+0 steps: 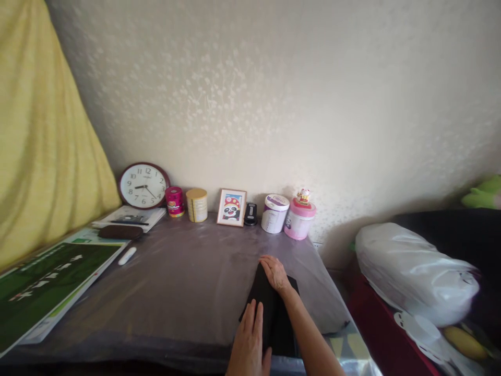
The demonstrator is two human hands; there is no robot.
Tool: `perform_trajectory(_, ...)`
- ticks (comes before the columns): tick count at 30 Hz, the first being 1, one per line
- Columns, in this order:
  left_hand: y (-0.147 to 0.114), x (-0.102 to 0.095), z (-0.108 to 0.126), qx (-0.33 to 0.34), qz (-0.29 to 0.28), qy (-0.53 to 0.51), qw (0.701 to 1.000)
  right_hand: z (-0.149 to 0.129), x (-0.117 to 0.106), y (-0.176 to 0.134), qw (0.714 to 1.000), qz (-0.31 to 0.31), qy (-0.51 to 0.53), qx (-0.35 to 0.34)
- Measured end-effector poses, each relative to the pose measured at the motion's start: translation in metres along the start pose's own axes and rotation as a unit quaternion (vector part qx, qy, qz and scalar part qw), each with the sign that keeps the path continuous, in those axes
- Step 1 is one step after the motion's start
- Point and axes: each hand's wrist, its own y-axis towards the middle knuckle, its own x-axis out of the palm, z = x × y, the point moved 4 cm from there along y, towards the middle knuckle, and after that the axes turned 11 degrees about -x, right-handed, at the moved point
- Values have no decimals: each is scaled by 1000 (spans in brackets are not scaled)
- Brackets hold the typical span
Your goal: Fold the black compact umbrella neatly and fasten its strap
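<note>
A folded piece of black fabric (pixel 270 318) lies on the table near its front right; what kind of garment or cloth it is cannot be made out. My left hand (pixel 249 337) rests flat on its near left part, fingers stretched forward. Farther up, my right hand (pixel 275 274) presses flat across the far end of the fabric, with the fingers extended to the left. Neither hand grips it. My hands and right forearm hide parts of the fabric.
A grey cover lies over the table (pixel 176 292). Along the wall stand a clock (pixel 144 185), pink tin (pixel 175 202), yellow-lidded can (pixel 197 205), panda picture (pixel 231 208), white tub (pixel 275 214) and pink tub (pixel 299 219). Green-covered sheets (pixel 50 287) lie left; a white bag (pixel 415 266) sits right.
</note>
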Motion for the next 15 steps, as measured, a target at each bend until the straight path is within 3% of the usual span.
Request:
perform_trajectory(5,-1,-1,2,-4,-4,9,1000,-4,-18,-5,997,55,-39,47)
perform_trajectory(8,0,0,3,-6,-2,4,1000,-27,-26,-26,996,91,-16,20)
perform_trajectory(12,-3,-2,7,-3,3,-6,1000,-52,-16,-44,996,52,45,-47)
perform_trajectory(15,-7,-6,12,-14,9,11,1000,-40,-13,-38,996,78,32,-12)
